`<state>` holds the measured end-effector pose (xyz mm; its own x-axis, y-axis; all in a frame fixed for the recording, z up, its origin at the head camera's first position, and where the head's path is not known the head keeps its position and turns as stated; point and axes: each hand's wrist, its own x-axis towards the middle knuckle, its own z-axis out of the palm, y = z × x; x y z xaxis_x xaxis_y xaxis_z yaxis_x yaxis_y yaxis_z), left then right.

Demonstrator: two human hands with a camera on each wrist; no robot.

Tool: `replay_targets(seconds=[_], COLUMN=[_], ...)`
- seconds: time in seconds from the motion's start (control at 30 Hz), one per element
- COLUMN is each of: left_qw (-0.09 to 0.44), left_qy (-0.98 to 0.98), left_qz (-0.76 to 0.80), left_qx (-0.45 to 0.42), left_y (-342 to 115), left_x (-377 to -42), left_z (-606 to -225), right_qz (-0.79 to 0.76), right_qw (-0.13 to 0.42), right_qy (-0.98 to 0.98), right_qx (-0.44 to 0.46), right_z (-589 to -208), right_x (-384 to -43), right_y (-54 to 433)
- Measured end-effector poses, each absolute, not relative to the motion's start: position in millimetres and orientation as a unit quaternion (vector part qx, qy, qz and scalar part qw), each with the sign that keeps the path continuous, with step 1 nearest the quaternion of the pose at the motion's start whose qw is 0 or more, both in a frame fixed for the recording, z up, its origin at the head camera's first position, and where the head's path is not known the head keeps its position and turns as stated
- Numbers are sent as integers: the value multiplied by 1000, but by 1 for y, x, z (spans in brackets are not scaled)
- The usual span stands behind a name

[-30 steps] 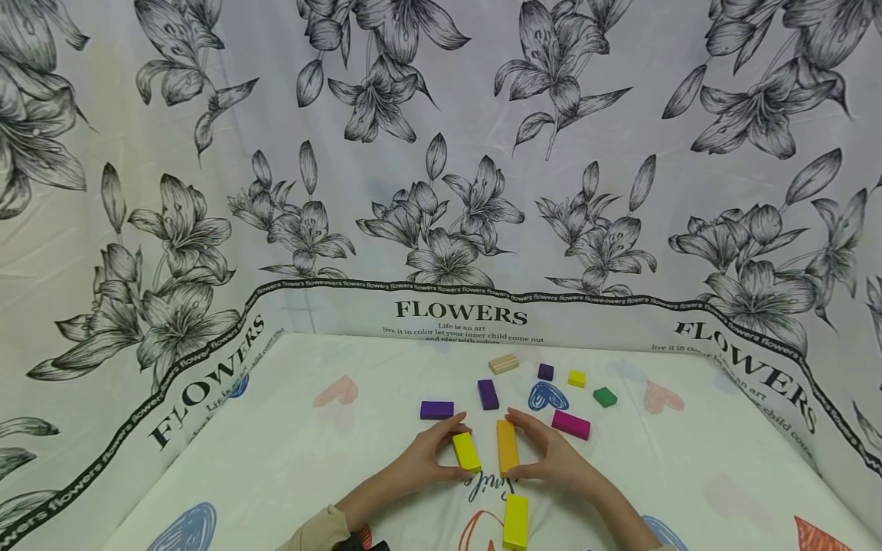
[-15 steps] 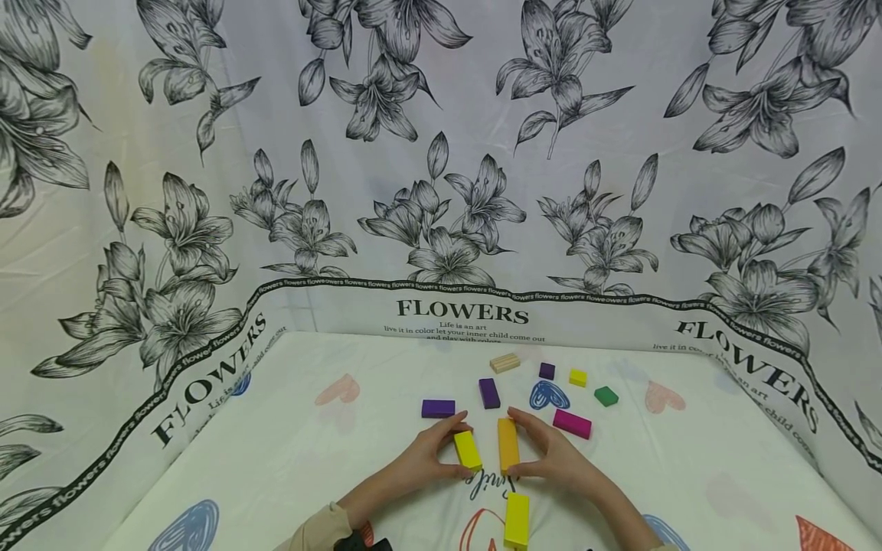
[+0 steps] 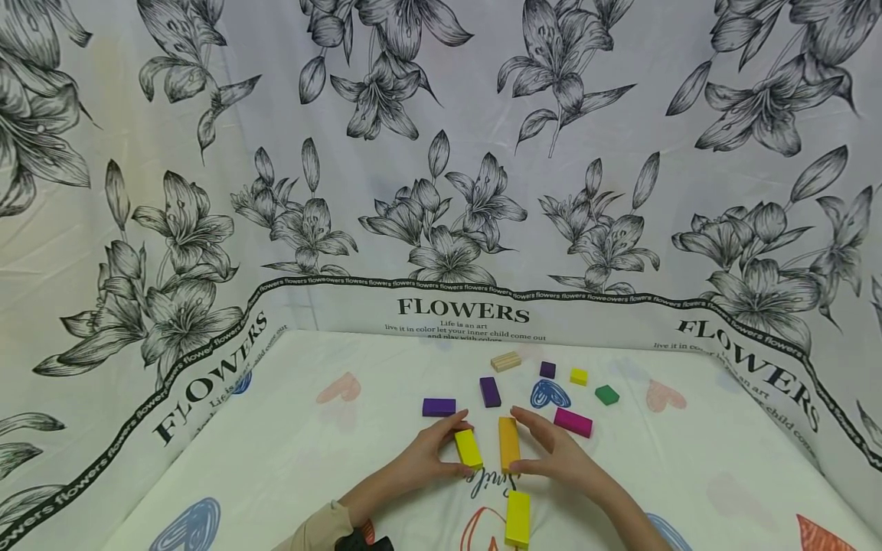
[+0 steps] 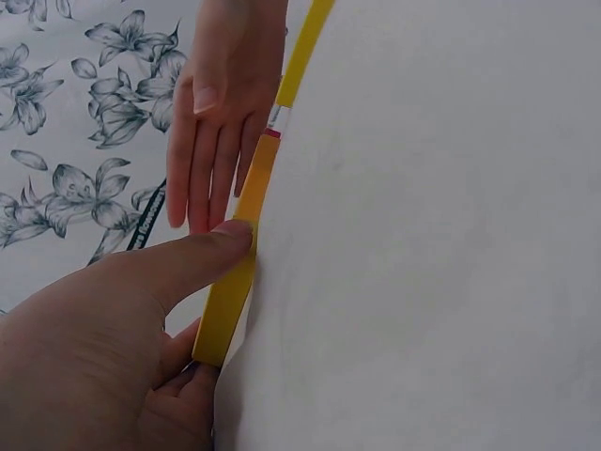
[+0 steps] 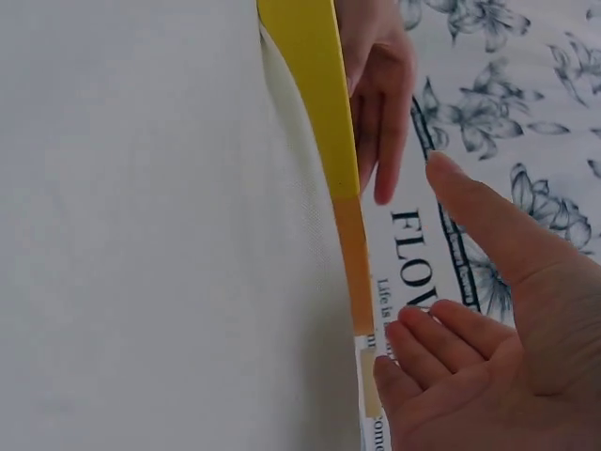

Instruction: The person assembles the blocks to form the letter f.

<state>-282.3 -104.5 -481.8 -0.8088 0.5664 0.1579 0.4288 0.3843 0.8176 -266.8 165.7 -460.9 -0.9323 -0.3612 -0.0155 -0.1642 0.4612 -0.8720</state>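
My left hand (image 3: 434, 451) pinches a small yellow block (image 3: 468, 449) between thumb and fingers on the table; the left wrist view shows the thumb (image 4: 202, 258) lying on a yellow block (image 4: 228, 305). Close to its right, an orange block (image 3: 508, 444) lies lengthwise away from me. My right hand (image 3: 561, 459) rests beside the orange block, thumb at its near end and a finger by its far end. In the right wrist view, that hand (image 5: 507, 329) has thumb and fingers spread, apart from the orange block (image 5: 354, 263). Another yellow block (image 3: 517, 520) lies nearer me.
Beyond the hands lie two purple blocks (image 3: 439, 407), a magenta block (image 3: 573, 422), a green block (image 3: 607, 395), a small yellow block (image 3: 578, 376), a dark purple cube (image 3: 547, 370) and a plain wooden piece (image 3: 506, 362). A flower-printed curtain (image 3: 455, 229) stands behind the table.
The right hand's fingertips have eased slightly to the right, away from the orange block. The left hand and the blocks keep their places.
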Motion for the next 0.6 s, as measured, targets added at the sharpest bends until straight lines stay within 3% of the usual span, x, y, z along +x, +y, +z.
replay_targets(seconds=[0.6], left_qw=[78], left_qy=[836], left_qz=[460], left_qx=[289], left_y=[-105], left_x=[-282], left_z=[-483], right_qz=[-523], right_qw=[119], right_qy=[834], right_qx=[-132], right_z=[-451], right_x=[-243], right_y=[166])
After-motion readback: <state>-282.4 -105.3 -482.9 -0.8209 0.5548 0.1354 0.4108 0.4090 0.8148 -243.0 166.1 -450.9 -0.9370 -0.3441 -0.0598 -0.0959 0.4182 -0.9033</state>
